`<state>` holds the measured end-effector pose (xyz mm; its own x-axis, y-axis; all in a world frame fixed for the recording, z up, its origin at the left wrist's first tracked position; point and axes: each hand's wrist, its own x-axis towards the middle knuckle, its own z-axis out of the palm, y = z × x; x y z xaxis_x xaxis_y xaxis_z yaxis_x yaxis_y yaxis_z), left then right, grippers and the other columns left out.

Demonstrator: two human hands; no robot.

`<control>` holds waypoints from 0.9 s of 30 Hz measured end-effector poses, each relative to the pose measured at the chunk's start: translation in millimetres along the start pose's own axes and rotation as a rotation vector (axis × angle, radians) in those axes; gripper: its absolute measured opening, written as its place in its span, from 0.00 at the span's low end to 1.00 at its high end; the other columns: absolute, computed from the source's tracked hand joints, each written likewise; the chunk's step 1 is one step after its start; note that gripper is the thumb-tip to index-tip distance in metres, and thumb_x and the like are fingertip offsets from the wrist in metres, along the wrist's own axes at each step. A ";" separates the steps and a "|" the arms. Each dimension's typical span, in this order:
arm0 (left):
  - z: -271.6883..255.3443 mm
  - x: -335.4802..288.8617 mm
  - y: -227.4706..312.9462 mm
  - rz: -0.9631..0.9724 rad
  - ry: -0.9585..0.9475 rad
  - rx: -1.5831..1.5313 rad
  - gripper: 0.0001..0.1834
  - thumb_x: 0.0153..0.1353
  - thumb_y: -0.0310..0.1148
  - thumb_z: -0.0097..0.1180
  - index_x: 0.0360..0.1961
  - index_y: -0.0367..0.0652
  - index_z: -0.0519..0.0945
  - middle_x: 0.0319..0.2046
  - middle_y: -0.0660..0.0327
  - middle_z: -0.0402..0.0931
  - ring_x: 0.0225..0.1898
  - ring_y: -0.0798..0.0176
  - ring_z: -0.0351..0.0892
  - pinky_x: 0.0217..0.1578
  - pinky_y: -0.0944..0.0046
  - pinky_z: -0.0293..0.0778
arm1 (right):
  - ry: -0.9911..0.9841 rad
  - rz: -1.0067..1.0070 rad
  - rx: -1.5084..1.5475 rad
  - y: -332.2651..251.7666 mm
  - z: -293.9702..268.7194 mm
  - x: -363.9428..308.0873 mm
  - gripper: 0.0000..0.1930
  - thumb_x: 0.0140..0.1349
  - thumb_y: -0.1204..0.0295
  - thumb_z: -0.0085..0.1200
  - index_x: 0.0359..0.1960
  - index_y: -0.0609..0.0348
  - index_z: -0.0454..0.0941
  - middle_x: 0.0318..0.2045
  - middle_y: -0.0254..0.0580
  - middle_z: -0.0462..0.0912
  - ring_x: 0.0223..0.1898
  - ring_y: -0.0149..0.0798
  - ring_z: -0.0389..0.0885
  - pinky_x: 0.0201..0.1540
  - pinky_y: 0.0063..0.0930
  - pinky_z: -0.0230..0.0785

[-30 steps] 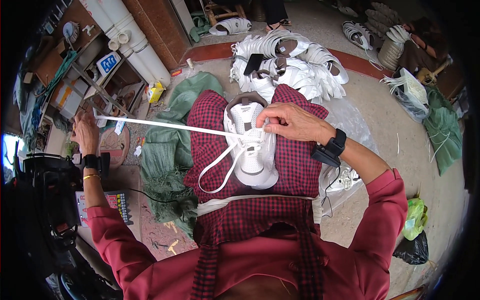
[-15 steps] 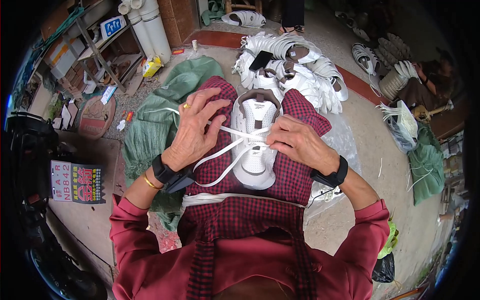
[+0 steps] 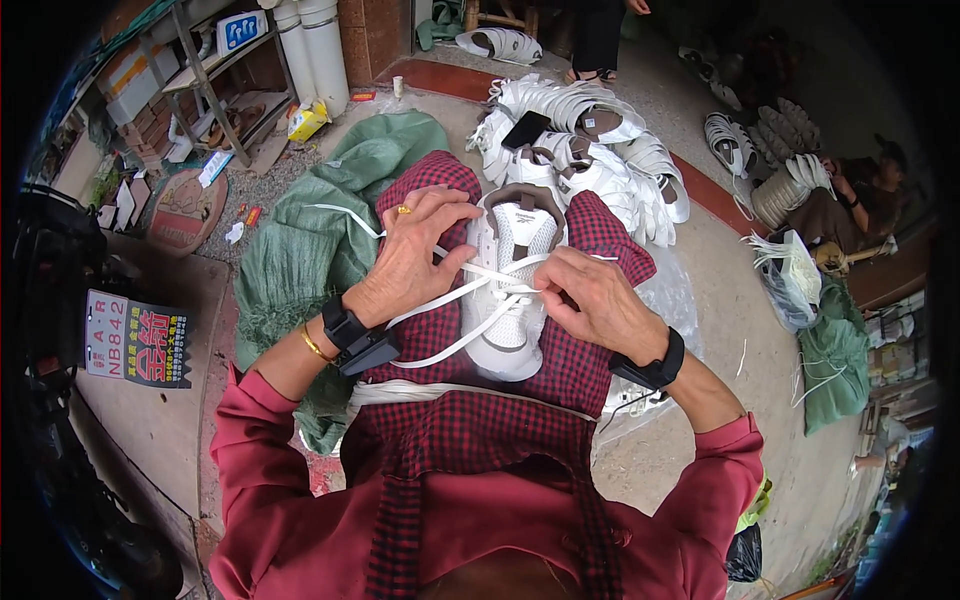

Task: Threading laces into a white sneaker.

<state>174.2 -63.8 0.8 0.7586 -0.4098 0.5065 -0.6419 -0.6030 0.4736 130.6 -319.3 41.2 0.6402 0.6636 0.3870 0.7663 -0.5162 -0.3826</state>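
Observation:
A white sneaker point(image 3: 512, 358) with a grey-brown collar lies on my lap, toe toward me, on a red-and-black checked apron point(image 3: 450, 425). A flat white shoelace point(image 3: 437, 305) crosses over its tongue and loops out to the left. My left hand point(image 3: 420, 245), fingers curled beside the shoe's left edge, holds a stretch of lace that runs under the palm; its free end lies on green sacking. Over the right eyelets, my right hand point(image 3: 597, 300) pinches the lace between thumb and forefinger. A short lace end sticks out beyond its knuckles.
Beyond my knees lies a heap of white shoe uppers point(image 3: 580, 110) with a black phone point(image 3: 526, 130) on it. Green sacking point(image 3: 300, 250) spreads at left. A motorbike point(image 3: 100, 520) stands at lower left. Another person point(image 3: 860, 200) sits at far right among shoes.
My left hand has moved slightly closer to the shoe. A lace end now shows past my right hand, and the lace crossing sits tighter over the tongue. The whole view has shifted a little.

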 end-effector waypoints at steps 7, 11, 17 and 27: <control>-2.5 -6.4 4.0 0.021 0.058 -0.087 0.20 0.51 0.29 0.66 0.48 0.46 0.79 0.54 0.58 0.73 0.57 0.51 0.69 0.56 0.51 0.60 | 0.036 0.118 -0.171 5.8 16.5 -7.7 0.11 0.52 0.78 0.53 0.38 0.60 0.71 0.27 0.48 0.79 0.27 0.53 0.81 0.29 0.45 0.72; -10.0 -14.9 10.6 0.046 -0.022 0.021 0.15 0.53 0.33 0.66 0.43 0.46 0.79 0.47 0.58 0.73 0.51 0.52 0.68 0.50 0.52 0.59 | -0.027 0.170 -0.165 0.8 15.1 -6.3 0.11 0.53 0.78 0.52 0.39 0.61 0.72 0.28 0.49 0.80 0.28 0.54 0.81 0.30 0.44 0.73; -15.4 -13.2 10.2 0.073 -0.156 0.090 0.11 0.55 0.37 0.64 0.37 0.45 0.78 0.43 0.59 0.69 0.47 0.53 0.65 0.47 0.53 0.56 | -0.054 0.214 -0.060 -0.5 11.3 -8.9 0.11 0.52 0.78 0.53 0.39 0.61 0.72 0.29 0.50 0.79 0.31 0.54 0.81 0.33 0.44 0.73; -19.9 -12.8 10.2 0.132 -0.149 0.018 0.12 0.52 0.31 0.64 0.38 0.46 0.78 0.43 0.60 0.70 0.48 0.53 0.65 0.48 0.54 0.56 | -0.021 0.208 -0.063 -1.0 8.5 -9.9 0.08 0.54 0.76 0.54 0.35 0.62 0.71 0.33 0.49 0.77 0.33 0.54 0.81 0.34 0.46 0.73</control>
<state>155.7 -51.1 13.5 0.6772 -0.5817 0.4505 -0.7356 -0.5492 0.3967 123.1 -320.8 30.6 0.7841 0.5502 0.2871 0.6201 -0.6756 -0.3987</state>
